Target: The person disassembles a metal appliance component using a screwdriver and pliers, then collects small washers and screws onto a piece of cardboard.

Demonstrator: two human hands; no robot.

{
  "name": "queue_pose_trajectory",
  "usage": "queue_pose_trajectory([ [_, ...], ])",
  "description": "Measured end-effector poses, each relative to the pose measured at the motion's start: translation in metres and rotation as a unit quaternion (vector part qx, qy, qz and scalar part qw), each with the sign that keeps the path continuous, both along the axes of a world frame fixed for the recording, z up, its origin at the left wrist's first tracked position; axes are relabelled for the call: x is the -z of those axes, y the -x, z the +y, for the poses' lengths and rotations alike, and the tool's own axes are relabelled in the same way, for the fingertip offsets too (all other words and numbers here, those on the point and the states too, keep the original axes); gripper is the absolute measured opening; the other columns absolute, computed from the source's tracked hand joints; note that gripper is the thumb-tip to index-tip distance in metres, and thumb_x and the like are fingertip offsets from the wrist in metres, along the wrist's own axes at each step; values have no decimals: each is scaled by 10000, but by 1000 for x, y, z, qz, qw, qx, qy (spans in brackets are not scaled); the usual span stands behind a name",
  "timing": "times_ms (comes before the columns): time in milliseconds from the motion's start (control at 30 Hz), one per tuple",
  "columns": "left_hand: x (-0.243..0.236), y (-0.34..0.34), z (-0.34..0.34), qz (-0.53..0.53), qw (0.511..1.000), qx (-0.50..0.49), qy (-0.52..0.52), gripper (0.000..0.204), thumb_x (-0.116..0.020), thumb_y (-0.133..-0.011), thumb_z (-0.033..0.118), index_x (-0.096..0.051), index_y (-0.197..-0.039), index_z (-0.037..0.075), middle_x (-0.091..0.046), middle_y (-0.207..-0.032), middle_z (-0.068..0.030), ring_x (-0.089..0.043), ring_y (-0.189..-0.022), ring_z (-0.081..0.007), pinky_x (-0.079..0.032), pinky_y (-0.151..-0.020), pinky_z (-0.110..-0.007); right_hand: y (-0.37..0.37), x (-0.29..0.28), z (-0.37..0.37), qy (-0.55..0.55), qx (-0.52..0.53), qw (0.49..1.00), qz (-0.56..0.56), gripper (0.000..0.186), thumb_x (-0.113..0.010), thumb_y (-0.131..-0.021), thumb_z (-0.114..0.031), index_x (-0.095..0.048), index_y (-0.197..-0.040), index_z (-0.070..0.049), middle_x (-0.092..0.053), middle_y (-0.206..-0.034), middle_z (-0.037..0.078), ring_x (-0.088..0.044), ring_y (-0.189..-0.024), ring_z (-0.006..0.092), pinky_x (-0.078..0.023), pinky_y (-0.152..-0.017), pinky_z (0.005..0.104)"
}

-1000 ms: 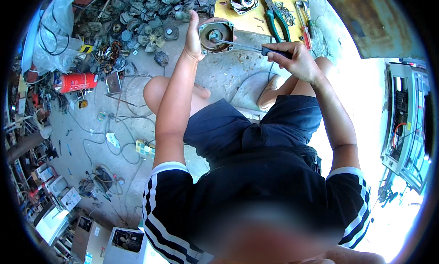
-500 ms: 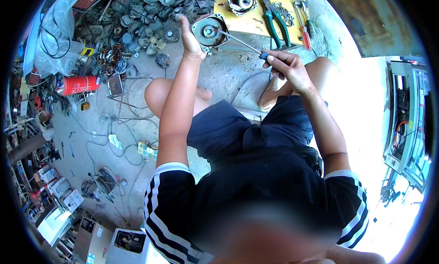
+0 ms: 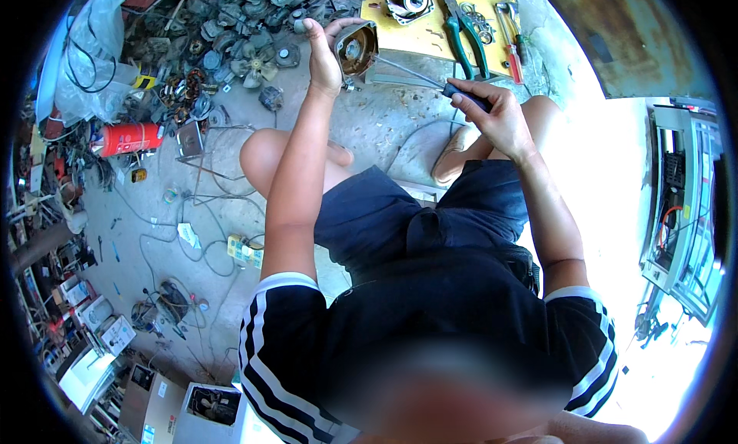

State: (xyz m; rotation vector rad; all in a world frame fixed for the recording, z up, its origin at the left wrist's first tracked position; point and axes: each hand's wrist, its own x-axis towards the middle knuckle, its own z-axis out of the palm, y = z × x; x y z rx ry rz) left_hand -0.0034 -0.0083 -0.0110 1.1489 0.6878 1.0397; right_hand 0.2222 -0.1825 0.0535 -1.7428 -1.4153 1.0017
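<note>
A round metal motor end cover (image 3: 357, 50) is gripped at its left edge by my left hand (image 3: 326, 63), raised ahead of my left knee. Its hollow side is turned toward the right. My right hand (image 3: 498, 115) is closed round the dark handle of a screwdriver (image 3: 415, 74). The shaft reaches leftward, and its tip is at the cover's right rim; whether it touches I cannot tell. Beyond the hands lies a yellow board (image 3: 424, 38). On it are another motor part (image 3: 408, 1), green-handled pliers (image 3: 466, 40) and a red-handled tool (image 3: 513, 59).
A heap of old motor parts (image 3: 231, 40) spreads at the far left. A red cylinder (image 3: 131, 139) and loose cables (image 3: 184, 213) lie on the floor to the left. Boxes (image 3: 211, 405) stand at the near left. A metal-framed cabinet (image 3: 680, 206) is at the right.
My left hand has tilted the end cover, so its hollow now faces more to the right. The screwdriver has shifted slightly right, its tip moving from the cover's middle to its rim.
</note>
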Motion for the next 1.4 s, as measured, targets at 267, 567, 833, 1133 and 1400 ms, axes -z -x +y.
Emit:
queue_pose_trajectory([
  [267, -6, -4, -5, -6, 999, 38, -38, 970, -60, -903, 764, -636, -1083, 6, -683, -1003, -98, -648, -919, -164, -519, -859, -287, 4, 8, 4, -41, -13, 995, -92, 301, -689, -885, -221, -702, -1163, -107, -730, -914, 131, -698, -766, 178, -533, -742, 313],
  [567, -5, -4, -6, -12, 999, 47, -20, 984, -54, -891, 778, -644, -1067, 11, -687, -989, -95, -660, -895, -163, -539, -818, -281, 8, 20, 2, 46, -51, 990, 121, 303, -652, -935, -183, -673, -1206, -49, -714, -908, 56, -627, -747, 80, -514, -657, 240],
  [833, -2, 1, 2, 1, 999, 12, -50, 996, -75, -876, 800, -619, -1120, 2, -691, -1014, -110, -683, -901, -192, -570, -812, -305, -3, 23, -5, 31, 2, 990, 138, 331, -657, -941, -201, -653, -1236, -53, -706, -955, 66, -642, -840, 86, -512, -677, 239],
  [1133, -2, 1, 1, 24, 996, 19, -80, 986, -46, -899, 769, -627, -1112, 1, -690, -1012, -105, -664, -938, -188, -537, -866, -301, -4, 27, -6, 36, 7, 992, 121, 316, -659, -937, -188, -662, -1221, -51, -704, -957, 65, -647, -841, 85, -515, -678, 239],
  [1400, 6, -3, -3, 135, 969, 24, -207, 927, -32, -956, 687, -646, -1083, 4, -678, -1037, -89, -625, -1004, -183, -461, -936, -306, -4, 29, -12, 59, -30, 990, 123, 306, -663, -924, -179, -674, -1206, -61, -703, -896, 54, -590, -706, 81, -513, -673, 244],
])
